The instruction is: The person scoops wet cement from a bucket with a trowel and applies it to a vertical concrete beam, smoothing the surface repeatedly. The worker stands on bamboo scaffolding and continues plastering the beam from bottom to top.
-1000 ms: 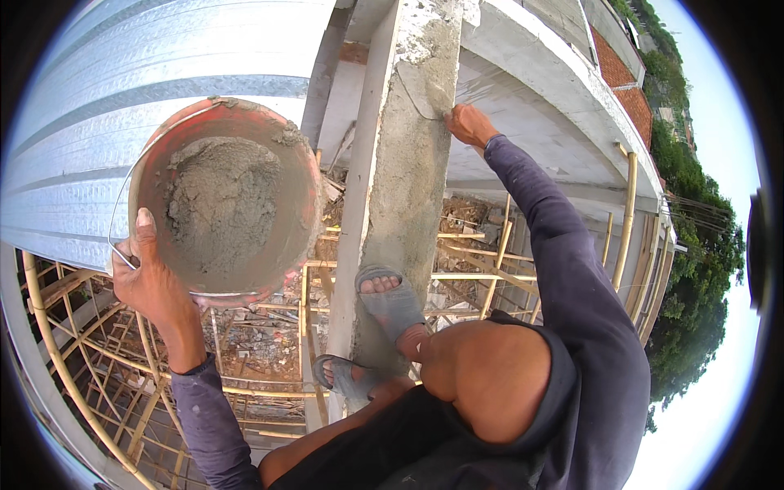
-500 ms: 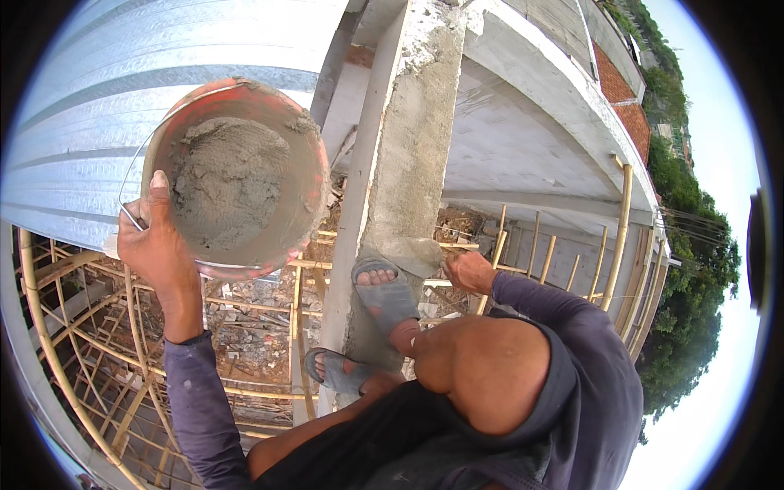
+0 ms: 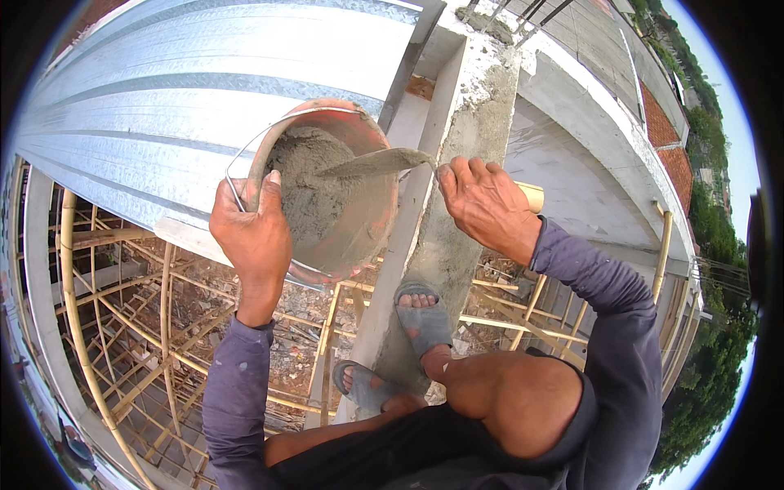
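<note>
An orange bucket (image 3: 377,196) coated with grey mortar is tilted in my left hand (image 3: 255,233), which grips its rim, thumb over the edge. Wet mortar (image 3: 304,216) lies inside. My right hand (image 3: 490,204) is closed round the pale handle of a trowel (image 3: 377,163); the handle's butt shows past my palm. The trowel's blade reaches over the bucket's right rim, its tip in the mortar. Below the bucket, my sandalled feet stand on a narrow concrete beam (image 3: 457,237) with a mortar-smeared top.
Corrugated metal sheeting (image 3: 204,90) spreads at the left. Bamboo scaffolding (image 3: 77,286) and rubble-strewn ground (image 3: 306,359) lie far below on both sides of the beam. Steel bars (image 3: 535,16) stick up at the beam's far end. A curved concrete wall (image 3: 588,147) stands right.
My right hand has risen from low beside my foot, bringing the trowel up into the bucket. The view has shifted, and the bucket is now tilted more toward the right.
</note>
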A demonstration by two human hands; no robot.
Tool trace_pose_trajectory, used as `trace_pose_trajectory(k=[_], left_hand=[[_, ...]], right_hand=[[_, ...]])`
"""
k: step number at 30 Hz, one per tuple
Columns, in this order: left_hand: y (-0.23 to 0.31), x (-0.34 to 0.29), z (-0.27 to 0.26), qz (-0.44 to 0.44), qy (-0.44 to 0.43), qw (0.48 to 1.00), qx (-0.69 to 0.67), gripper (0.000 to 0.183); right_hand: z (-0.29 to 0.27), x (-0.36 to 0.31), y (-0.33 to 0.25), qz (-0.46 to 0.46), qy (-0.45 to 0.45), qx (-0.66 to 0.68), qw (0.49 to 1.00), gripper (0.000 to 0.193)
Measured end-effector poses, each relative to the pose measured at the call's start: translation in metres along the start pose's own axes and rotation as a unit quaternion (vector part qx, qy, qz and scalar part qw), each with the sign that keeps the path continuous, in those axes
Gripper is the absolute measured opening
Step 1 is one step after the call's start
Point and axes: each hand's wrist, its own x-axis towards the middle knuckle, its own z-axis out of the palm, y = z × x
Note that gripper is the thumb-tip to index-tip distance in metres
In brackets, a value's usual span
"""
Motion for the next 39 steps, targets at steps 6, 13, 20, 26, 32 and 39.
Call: trace_pose_trajectory(k=[6,13,20,26,32,39], left_hand=[[0.013,-0.006,0.006,-0.036,0.005,0.999,-0.025,0.028],[0.014,-0.009,0.012,-0.046,0.002,0.997,-0.057,0.036],[0.009,0.005,-0.001,-0.096,-0.004,0.994,-0.059,0.042],[0.007,0.012,0.000,-0.110,0.021,0.991,-0.072,0.046],[-0.002,0.015,-0.005,-0.142,0.011,0.987,-0.078,0.042],[-0.002,0.014,-0.008,-0.129,0.025,0.989,-0.070,0.042]], right_hand=[[0.057,0.055,-0.041,-0.077,-0.156,0.272,0.947,0.025],[0.063,0.035,-0.055,0.045,-0.164,0.552,0.816,0.035],[0.069,0.027,-0.071,0.113,-0.060,0.671,0.730,0.043],[0.039,0.004,-0.047,0.212,-0.015,0.658,0.722,0.037],[0.009,-0.032,0.007,0.328,0.013,0.748,0.576,0.029],[0.025,-0.016,0.063,0.461,0.297,0.585,0.598,0.037]])
